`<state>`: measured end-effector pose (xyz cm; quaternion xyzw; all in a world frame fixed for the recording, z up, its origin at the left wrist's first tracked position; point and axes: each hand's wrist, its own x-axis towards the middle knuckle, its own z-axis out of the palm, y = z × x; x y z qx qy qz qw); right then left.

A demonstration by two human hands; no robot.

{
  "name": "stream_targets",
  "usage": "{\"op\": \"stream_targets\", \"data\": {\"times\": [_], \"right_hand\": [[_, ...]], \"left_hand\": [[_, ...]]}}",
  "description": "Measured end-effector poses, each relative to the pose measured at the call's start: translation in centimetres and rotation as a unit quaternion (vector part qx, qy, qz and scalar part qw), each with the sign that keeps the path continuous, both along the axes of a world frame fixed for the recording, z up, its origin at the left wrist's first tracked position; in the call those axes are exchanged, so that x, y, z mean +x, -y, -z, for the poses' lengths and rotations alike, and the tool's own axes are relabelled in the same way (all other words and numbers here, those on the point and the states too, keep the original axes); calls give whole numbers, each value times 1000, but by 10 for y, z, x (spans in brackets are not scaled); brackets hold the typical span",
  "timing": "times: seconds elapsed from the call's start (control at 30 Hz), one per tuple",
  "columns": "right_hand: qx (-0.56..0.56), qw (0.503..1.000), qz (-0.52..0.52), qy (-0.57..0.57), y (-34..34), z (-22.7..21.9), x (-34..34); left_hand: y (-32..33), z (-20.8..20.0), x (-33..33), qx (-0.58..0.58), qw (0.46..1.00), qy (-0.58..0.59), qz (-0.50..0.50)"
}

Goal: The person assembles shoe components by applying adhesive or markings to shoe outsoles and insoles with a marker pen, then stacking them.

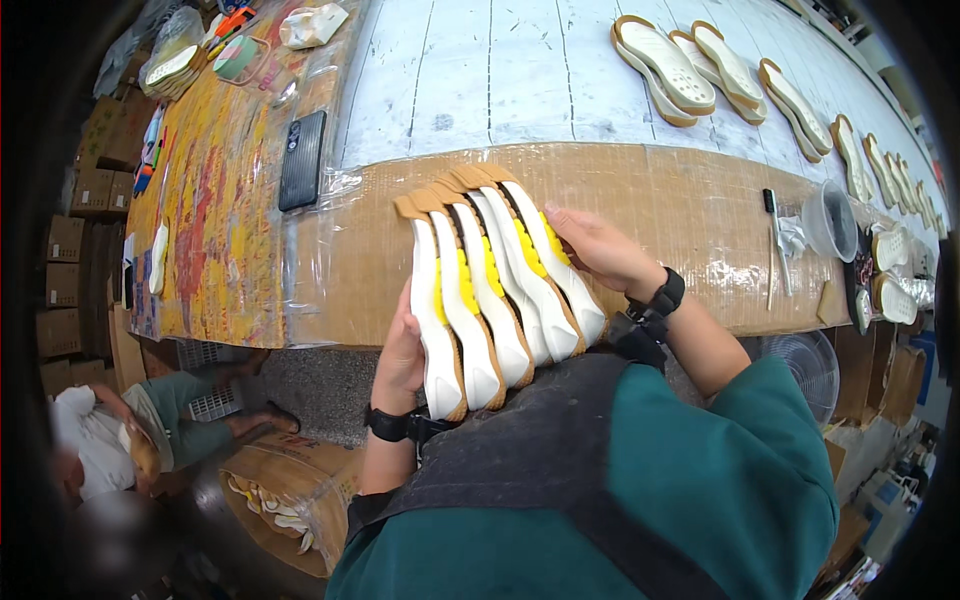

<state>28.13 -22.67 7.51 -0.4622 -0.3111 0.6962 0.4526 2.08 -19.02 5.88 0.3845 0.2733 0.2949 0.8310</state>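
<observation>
A row of shoe soles (512,285), stood on edge side by side, is clasped between my two hands at the near edge of the cardboard-covered table. Their sidewalls are white, with tan undersides and yellow patches along the middle. My left hand (403,345) presses against the outer sole on the left, its fingers partly hidden behind the stack. On the other end, my right hand (598,245) grips the outermost sole with the thumb near the top. The lower ends of the soles lie close to my dark apron.
Pairs of white and tan soles (665,70) line the pale conveyor belt (460,70) beyond the cardboard (700,190). A black phone (302,160) lies left; a brush (770,230) and clear plastic tub (830,222) stand right. Another person (150,420) sits at lower left beside an open carton (330,490).
</observation>
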Motion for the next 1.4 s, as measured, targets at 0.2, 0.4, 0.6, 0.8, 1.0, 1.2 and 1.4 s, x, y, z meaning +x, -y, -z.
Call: {"op": "stream_targets", "data": {"times": [0.2,0.4,0.6,0.8,1.0,1.2,1.4], "right_hand": [[151,943,78,285,-15,2,15],[252,957,54,137,-23,-56,-15],[111,992,-44,48,-28,-69,-23],[120,989,-28,78,-30,-76,-21],[135,991,-1,22,-26,-75,-25],[120,993,-2,17,-23,-73,-28],[137,989,-28,57,-21,-77,-18]], "left_hand": [[2,6,6,19,997,60,-41],[-1,-16,19,101,990,-56,-82],[7,-29,19,182,973,-100,-97],[13,-42,21,222,964,-105,-100],[14,-43,22,188,973,-77,-110],[14,-39,21,176,974,-101,-104],[16,-43,25,176,974,-91,-108]]}}
